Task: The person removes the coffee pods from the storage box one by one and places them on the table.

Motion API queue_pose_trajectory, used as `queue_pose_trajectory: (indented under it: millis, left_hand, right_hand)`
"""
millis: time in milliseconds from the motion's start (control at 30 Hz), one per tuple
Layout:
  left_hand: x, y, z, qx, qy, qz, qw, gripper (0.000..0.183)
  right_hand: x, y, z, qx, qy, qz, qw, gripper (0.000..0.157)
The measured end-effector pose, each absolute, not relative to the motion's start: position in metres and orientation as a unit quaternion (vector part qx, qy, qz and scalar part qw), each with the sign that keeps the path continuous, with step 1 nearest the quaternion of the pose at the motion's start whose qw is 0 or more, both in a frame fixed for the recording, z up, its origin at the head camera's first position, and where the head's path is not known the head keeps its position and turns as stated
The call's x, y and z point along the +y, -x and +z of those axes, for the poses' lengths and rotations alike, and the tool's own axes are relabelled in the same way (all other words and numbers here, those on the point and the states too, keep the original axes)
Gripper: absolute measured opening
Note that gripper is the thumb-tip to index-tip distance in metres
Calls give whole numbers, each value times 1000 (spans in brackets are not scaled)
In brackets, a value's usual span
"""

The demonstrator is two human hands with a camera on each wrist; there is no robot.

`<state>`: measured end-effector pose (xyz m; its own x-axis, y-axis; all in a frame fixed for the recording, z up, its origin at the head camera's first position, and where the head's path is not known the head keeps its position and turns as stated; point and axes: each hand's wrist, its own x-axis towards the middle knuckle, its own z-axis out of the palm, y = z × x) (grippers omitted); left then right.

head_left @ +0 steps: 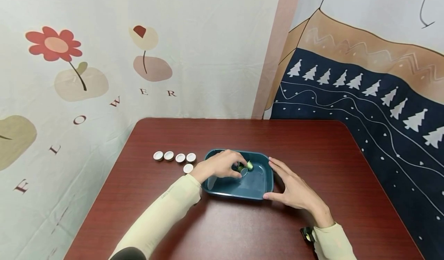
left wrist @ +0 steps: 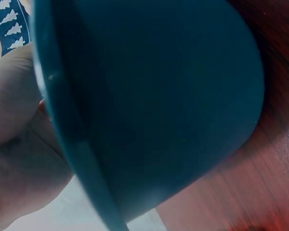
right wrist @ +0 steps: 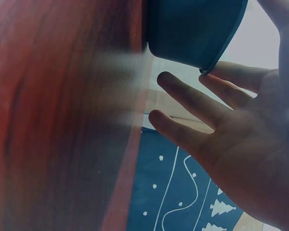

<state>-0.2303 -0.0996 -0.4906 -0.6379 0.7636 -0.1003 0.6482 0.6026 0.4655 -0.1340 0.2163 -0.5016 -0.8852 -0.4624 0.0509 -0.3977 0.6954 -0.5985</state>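
A dark teal rectangular tray point(head_left: 236, 190) sits on the table. My left hand point(head_left: 220, 164) reaches in over its left side, with fingers and thumb bent around small dark green pieces point(head_left: 240, 168); I cannot tell whether it grips one. Beside them in the tray lie a light green piece point(head_left: 249, 165) and a small clear round thing point(head_left: 244, 171). In the left wrist view, the tray's wall point(left wrist: 164, 96) covers most of the hand's fingers. My right hand point(head_left: 295, 188) is spread at the tray's right end, fingertips and thumb at the rim.
Several small round white-topped pieces point(head_left: 169, 156) stand on the table left of the tray, most of them in a row. The reddish-brown wooden table point(head_left: 229, 229) reaches back to a patterned cloth wall point(head_left: 208, 51).
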Motion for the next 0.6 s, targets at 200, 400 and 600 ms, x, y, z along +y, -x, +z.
queue_pose_trajectory:
  millis: [200,400,600]
  left_hand:
    - [-95,227,-481,883,-389,203,167,41]
    - [-91,226,-481,886,-395,176,169,39]
    - [-84,218,-469,896,-368,148,199,40]
  right_hand:
    - [216,134,-503,919,230,-315,56,112]
    - [216,135,-504,919,228,-315,58,112]
    - [217,135,-505,918,229,-318,59,113]
